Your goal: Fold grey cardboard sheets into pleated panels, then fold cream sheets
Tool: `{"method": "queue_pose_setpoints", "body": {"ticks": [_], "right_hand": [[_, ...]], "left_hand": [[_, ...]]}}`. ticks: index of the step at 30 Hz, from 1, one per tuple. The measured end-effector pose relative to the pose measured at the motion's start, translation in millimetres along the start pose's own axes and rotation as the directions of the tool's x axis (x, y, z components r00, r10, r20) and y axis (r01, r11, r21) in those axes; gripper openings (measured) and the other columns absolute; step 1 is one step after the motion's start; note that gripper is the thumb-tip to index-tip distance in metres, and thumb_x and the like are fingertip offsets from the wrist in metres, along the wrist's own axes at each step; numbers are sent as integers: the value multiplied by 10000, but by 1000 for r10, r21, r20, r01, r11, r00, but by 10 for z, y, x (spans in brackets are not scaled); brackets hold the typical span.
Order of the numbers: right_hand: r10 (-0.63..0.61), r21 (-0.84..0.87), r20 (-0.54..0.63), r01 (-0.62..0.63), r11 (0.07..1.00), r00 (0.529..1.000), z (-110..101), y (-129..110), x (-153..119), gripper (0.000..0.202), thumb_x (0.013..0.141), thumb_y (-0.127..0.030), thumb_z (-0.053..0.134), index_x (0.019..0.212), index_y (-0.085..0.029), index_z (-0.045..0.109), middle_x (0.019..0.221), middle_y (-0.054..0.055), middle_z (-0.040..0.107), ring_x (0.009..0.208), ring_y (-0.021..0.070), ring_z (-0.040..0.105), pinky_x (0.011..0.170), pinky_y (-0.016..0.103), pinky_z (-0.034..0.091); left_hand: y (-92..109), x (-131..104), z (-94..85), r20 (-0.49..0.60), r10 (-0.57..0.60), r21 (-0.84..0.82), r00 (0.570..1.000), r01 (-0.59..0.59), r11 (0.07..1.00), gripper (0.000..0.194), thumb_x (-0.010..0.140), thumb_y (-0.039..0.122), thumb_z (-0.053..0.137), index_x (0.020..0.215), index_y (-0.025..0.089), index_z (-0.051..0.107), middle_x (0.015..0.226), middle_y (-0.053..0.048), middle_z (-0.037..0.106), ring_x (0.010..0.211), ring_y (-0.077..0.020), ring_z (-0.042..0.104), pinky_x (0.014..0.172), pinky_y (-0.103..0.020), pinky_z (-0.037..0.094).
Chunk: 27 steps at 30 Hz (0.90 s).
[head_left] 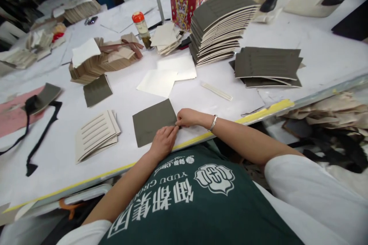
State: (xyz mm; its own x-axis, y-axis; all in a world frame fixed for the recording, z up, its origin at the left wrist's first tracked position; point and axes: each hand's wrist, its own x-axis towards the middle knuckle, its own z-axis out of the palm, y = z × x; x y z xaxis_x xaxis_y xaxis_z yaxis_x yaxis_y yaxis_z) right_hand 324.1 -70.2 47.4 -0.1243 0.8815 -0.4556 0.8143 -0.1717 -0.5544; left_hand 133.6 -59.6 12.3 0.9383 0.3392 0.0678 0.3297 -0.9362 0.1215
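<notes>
A flat dark grey-green panel (153, 120), perhaps leather or fabric, lies on the white table in front of me. My left hand (164, 139) rests over its near right corner, fingers pressed together on the edge. Just beyond, my right hand (188, 118) is curled into a pinch at the right edge of the same panel, its fingertips touching those of the left. Anything small between the fingertips is hidden. To the left sits a small stack of cream panels with slot lines (99, 134). Another dark piece (98, 90) lies behind that stack.
A tall stack of dark panels (220, 21) leans before a red box (184, 2). More dark panels (267, 65) lie right. White sheets (161, 81), a bundle of tan pieces (103, 59), an orange-capped bottle (142, 28) and black straps (43, 134) surround the work. Yellow tape (264, 110) lines the table edge.
</notes>
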Motion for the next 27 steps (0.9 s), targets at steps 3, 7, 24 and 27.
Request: {"method": "queue_pose_setpoints", "body": {"ticks": [3,7,24,27], "right_hand": [[11,228,71,-27,973,997,-111,71,106,305,810,-339,480,717,-96,640,574,33,605,416,61,430,451,188,335],[-10,303,81,-15,953,997,-216,115,243,270,790,-322,522,681,-95,619,492,-13,528,370,43,348,408,189,293],[-153,24,136,151,988,979,-393,99,517,215,690,-246,536,721,-81,670,618,53,644,504,103,508,494,201,342],[-147,54,102,142,988,984,-475,137,641,211,687,-262,555,721,-86,667,626,47,641,500,96,497,485,195,340]], "left_hand": [[-41,-5,-20,23,15,67,1000,-17,998,334,882,191,364,1175,163,521,1101,-112,575,994,-223,496,858,-371,396],[-79,-15,-67,66,52,133,996,-60,989,324,883,179,367,1170,163,517,1120,-103,566,990,-218,481,836,-355,376],[40,380,-98,89,-215,87,973,207,974,239,901,294,386,820,173,575,917,-71,563,807,-179,474,709,-316,379],[32,373,-98,94,-220,85,971,212,973,215,895,295,402,840,176,572,966,-66,570,816,-177,483,716,-313,386]]}}
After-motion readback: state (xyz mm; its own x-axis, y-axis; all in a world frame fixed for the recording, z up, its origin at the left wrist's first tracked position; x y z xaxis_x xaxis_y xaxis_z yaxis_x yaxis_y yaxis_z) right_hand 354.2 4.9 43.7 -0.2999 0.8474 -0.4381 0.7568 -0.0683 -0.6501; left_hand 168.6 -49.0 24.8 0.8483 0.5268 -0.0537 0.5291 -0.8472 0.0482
